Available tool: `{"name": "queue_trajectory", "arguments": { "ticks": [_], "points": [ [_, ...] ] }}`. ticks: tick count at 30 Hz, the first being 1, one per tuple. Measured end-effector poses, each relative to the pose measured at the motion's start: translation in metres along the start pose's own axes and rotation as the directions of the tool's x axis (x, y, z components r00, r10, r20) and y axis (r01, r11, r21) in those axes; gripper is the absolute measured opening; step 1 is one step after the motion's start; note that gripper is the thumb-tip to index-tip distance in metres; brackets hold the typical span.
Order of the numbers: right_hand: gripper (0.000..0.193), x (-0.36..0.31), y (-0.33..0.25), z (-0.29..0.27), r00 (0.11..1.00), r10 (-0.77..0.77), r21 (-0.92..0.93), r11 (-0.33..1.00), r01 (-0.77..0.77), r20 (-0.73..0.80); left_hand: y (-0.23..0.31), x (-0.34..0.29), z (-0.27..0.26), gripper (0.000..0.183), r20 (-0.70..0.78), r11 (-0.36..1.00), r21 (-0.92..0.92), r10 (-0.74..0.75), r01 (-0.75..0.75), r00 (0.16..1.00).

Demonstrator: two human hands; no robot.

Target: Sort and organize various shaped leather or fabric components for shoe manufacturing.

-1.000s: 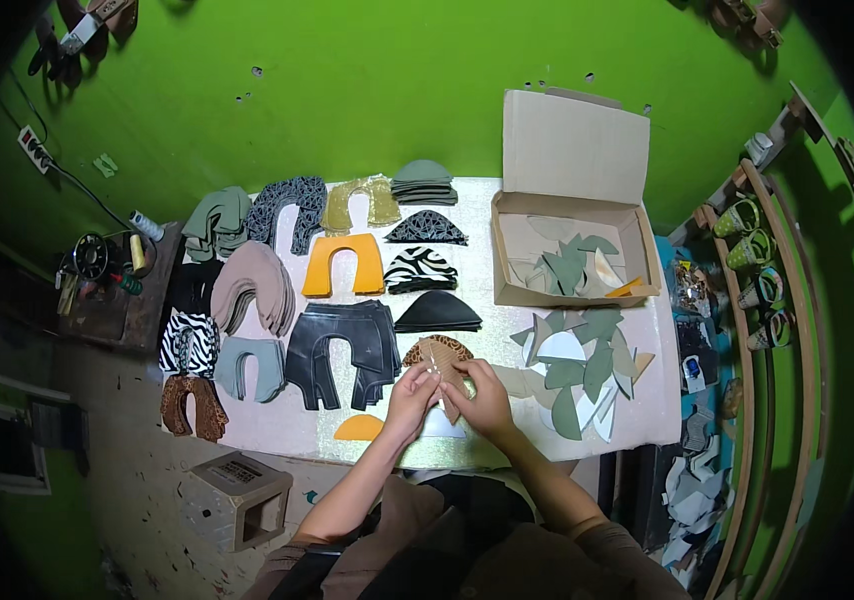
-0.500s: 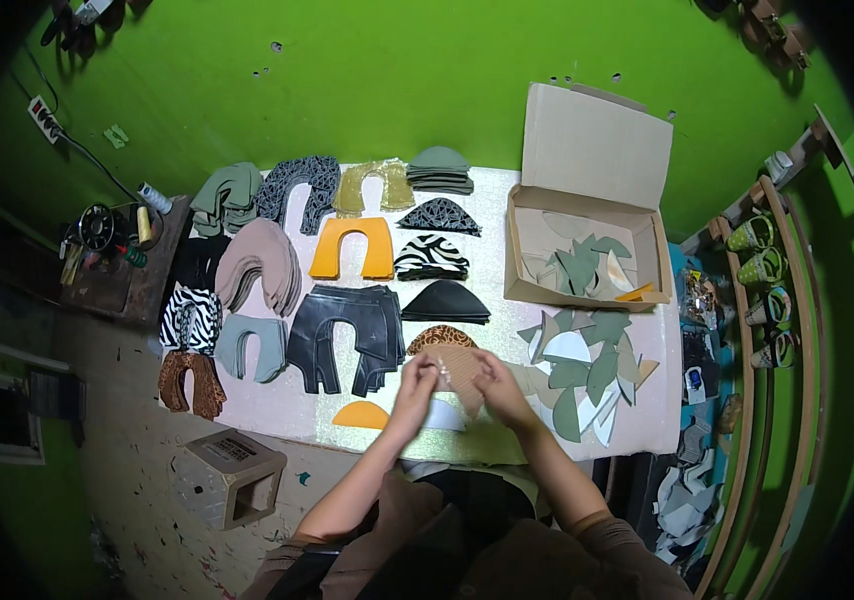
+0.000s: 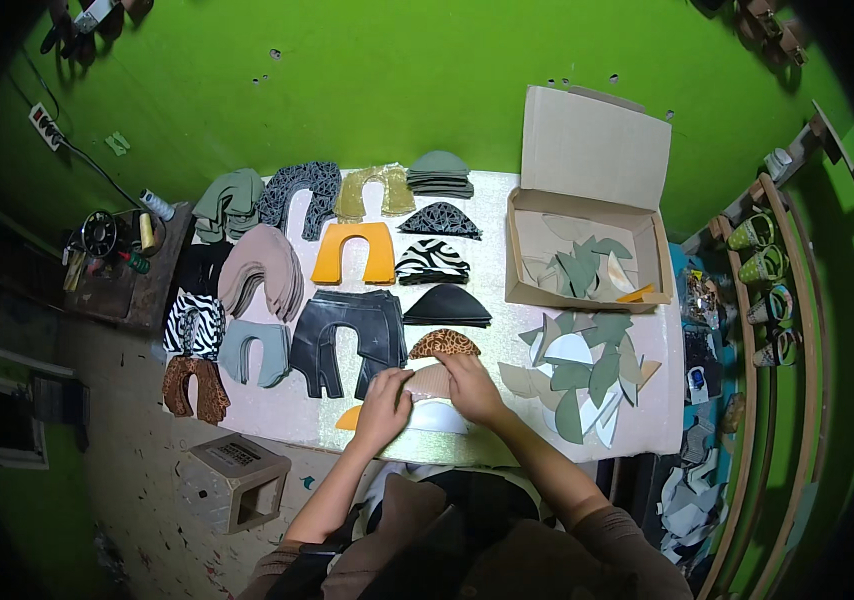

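At the lower centre of the frame I see both hands bent over a tan, finely lined half-moon piece (image 3: pixel 427 384), which sits between them, close above the counter's near edge. My left hand (image 3: pixel 383 408) touches its left end, thumb set apart from the fingers; I cannot tell whether they pinch the material. The right hand (image 3: pixel 476 390) has its fingers bent together over the right end, and any grip underneath is hidden from me. Just above lies a leopard-print half-moon (image 3: pixel 444 343); just below, a smooth white half-moon (image 3: pixel 439 418), with a flat orange piece (image 3: pixel 348 417) partly covered beside the left hand. Up the middle of the counter (image 3: pixel 493 190) I make out a sleek black stack (image 3: pixel 447 307), a zebra-striped stack (image 3: pixel 433 262) and matte green half-moons (image 3: pixel 439 165). At centre left spread glossy black horseshoe shapes (image 3: pixel 377 325). At centre right, curved green, tan and white offcuts (image 3: pixel 602 370) overlap in a loose heap below an open cardboard box (image 3: pixel 587 299).
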State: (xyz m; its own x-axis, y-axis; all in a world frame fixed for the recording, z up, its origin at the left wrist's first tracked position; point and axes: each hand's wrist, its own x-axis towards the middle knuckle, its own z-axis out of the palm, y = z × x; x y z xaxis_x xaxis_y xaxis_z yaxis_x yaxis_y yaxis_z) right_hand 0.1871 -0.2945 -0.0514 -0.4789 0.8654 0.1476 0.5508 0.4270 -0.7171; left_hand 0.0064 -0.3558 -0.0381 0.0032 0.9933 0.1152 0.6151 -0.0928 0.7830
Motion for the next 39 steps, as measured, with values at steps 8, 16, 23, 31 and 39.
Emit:
{"name": "queue_trajectory", "arguments": {
  "ticks": [8,16,23,31,39],
  "points": [
    [0.047,-0.017,0.008,-0.025,0.993,-0.076,-0.210,0.973,0.094,0.094,-0.004,0.002,-0.003,0.052,0.228,0.913,0.318,0.186,-0.254,0.956],
    [0.058,-0.014,-0.006,-0.023,0.989,-0.042,-0.321,0.943,0.086,0.142,-0.009,0.021,0.004,0.056,0.277,0.836,0.377,0.310,-0.399,0.910],
    [0.051,-0.014,0.004,-0.024,0.991,-0.011,-0.281,0.959,0.048,0.132,-0.013,0.024,0.006,0.051,0.289,0.886,0.301,0.269,-0.354,0.919],
    [0.042,-0.017,0.000,-0.020,0.998,-0.051,-0.312,0.948,0.062,0.044,-0.009,0.022,0.004,0.047,0.270,0.898,0.303,0.240,-0.319,0.932],
    [0.024,-0.037,0.011,-0.007,0.982,-0.189,-0.293,0.939,0.181,0.001,-0.010,0.008,0.011,0.027,0.208,0.801,0.345,0.443,-0.490,0.872]
  ]
}}
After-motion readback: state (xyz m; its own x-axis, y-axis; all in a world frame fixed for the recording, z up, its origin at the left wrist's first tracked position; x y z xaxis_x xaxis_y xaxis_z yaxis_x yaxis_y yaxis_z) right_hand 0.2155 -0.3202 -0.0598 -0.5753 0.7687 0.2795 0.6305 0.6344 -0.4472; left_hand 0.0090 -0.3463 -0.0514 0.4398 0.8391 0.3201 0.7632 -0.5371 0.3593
